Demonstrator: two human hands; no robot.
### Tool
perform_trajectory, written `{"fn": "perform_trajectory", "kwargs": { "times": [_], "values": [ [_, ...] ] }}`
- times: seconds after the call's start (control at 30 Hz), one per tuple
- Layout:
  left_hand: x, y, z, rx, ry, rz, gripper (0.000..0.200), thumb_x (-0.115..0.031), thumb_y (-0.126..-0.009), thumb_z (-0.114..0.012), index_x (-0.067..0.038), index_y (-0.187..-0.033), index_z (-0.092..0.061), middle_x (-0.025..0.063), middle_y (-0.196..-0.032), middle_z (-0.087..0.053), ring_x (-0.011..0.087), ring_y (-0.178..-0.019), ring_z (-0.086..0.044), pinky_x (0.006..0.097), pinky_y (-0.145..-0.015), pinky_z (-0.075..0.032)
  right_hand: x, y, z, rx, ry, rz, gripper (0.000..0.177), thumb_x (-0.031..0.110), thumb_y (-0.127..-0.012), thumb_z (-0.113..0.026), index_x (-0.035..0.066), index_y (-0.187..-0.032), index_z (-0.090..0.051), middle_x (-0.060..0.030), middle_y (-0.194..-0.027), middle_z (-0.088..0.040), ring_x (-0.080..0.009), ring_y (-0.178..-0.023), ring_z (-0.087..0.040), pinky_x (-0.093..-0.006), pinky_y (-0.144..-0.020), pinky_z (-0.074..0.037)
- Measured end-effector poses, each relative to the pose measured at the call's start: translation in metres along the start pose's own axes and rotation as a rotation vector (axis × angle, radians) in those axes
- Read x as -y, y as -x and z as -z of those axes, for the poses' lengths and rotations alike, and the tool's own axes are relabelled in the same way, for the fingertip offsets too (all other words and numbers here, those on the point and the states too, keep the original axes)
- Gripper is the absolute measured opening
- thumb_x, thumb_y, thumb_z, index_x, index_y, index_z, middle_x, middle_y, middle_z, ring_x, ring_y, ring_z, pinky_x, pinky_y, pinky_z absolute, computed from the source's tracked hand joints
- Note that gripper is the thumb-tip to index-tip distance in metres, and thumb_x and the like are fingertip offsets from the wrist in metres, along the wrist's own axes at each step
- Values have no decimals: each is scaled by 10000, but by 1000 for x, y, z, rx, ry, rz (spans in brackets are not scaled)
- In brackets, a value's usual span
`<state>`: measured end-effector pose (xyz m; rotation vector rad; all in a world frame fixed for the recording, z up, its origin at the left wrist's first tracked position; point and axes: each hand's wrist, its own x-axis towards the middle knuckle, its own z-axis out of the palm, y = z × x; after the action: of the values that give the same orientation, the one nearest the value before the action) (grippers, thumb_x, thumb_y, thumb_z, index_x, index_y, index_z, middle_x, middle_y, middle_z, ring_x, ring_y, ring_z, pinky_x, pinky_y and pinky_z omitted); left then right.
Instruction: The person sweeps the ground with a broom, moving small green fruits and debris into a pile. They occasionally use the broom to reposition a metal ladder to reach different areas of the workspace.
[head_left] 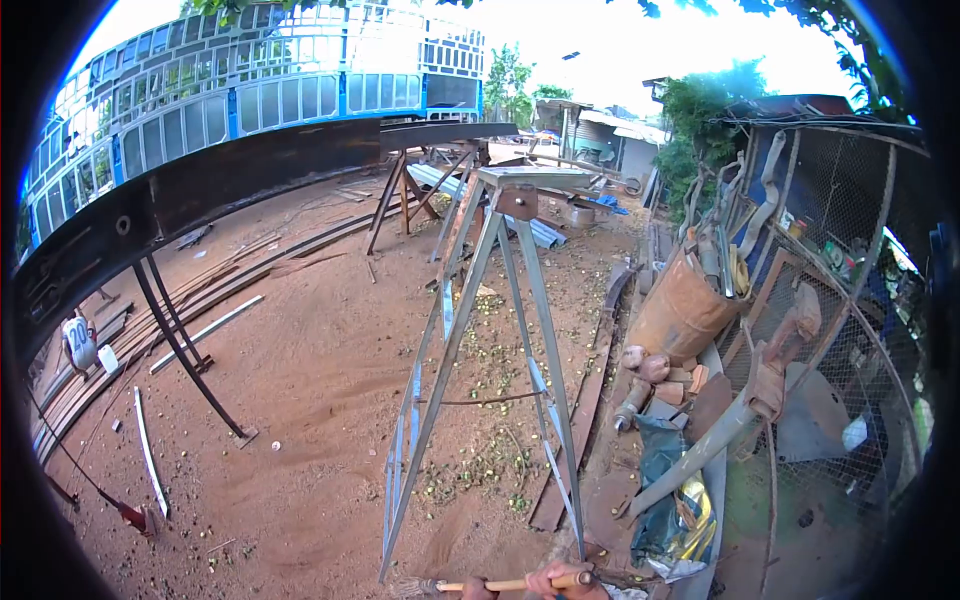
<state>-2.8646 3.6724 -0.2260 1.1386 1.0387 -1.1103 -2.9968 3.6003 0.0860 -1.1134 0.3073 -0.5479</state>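
Note:
At the bottom edge, a wooden-handled brush (510, 585) lies roughly level across the view, its grey, bristly-looking end pointing left. My left hand (478, 589) is wrapped round the handle near that end, mostly cut off by the frame. Farther right, my right hand (556, 578) closes round the same handle close to its butt. Just beyond my hands stands a tall metal trestle (480, 290), its splayed legs reaching down to the dirt near the brush.
A long dark steel beam (250, 170) crosses the upper left, with another trestle (405, 195) behind. Metal lengths (215, 330) lie on the dirt. A rusty drum (683, 305) holding scrap, stones and a mesh fence (840, 220) line the right. A person (79, 343) is far left.

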Motion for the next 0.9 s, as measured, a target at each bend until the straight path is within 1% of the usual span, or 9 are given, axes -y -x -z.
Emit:
{"fn": "perform_trajectory", "kwargs": {
  "times": [0.23,0.33,0.47,0.57,0.67,0.7,0.77,0.83,0.9],
  "values": [
    [9,24,-96,62,-108,24,372,8,-866,-494,23,-1237,-474,173,-1105,-557,332,-931,-612,567,-813,-545,37,-2,39,12,-16,149,452,318,-962,-407,80,-578,-419,-41,-508,-414,-191,-455,-418,-350,-655,-406],
    [45,-43,-168,247,-336,-142,349,1,-846,-524,94,-1180,-481,170,-960,-587,299,-776,-643,494,-597,-548,44,-21,20,-33,176,139,437,333,-958,-419,73,-607,-446,-50,-536,-428,-207,-494,-429,-357,-660,-414],
    [2,11,-256,794,-462,-49,139,-49,-845,-604,-6,-937,-511,63,-647,-524,170,-477,-513,304,-409,-419,11,-59,-32,-46,525,223,424,354,-951,-434,64,-645,-482,-61,-572,-448,-229,-546,-443,-367,-667,-424],
    [-29,82,-291,744,-530,-197,182,-82,-839,-631,-7,-969,-527,62,-691,-534,159,-483,-517,299,-413,-428,41,-56,-28,-54,673,309,419,369,-947,-445,57,-674,-509,-69,-599,-462,-245,-585,-455,-375,-672,-432],
    [-83,176,-225,947,-696,-266,519,-257,-928,-636,-46,-1346,-413,56,-728,-538,132,-495,-551,266,-412,-474,96,-42,-8,-96,781,345,419,384,-942,-457,51,-702,-536,-77,-626,-477,-260,-624,-466,-383,-677,-439],
    [-90,173,-200,1069,-703,-245,776,-391,-975,-585,-159,-1561,-132,41,-805,-553,123,-505,-575,244,-422,-500,111,-38,-2,-104,821,361,419,390,-941,-460,48,-712,-545,-80,-635,-482,-266,-637,-469,-385,-679,-442],
    [-121,172,-132,1238,-791,-207,829,-407,-974,-584,-264,-1588,-47,55,-805,-597,141,-455,-596,256,-401,-525,139,-30,6,-113,864,397,422,400,-938,-468,44,-731,-563,-86,-654,-491,-276,-663,-477,-390,-683,-447],
    [-146,138,-44,1131,-966,-293,749,-377,-982,-576,-256,-1584,-147,68,-854,-621,134,-514,-618,274,-418,-523,180,-43,-42,-80,454,390,397,398,-950,-455,56,-777,-557,-74,-686,-489,-254,-691,-480,-387,-696,-445],
    [-177,109,68,697,-1121,-282,736,-308,-934,-592,-201,-1570,-236,77,-891,-610,171,-586,-620,314,-498,-550,191,-45,-46,-121,-24,289,335,339,-996,-456,84,-786,-510,-71,-713,-488,-199,-736,-483,-353,-626,-473]
  ]
}}
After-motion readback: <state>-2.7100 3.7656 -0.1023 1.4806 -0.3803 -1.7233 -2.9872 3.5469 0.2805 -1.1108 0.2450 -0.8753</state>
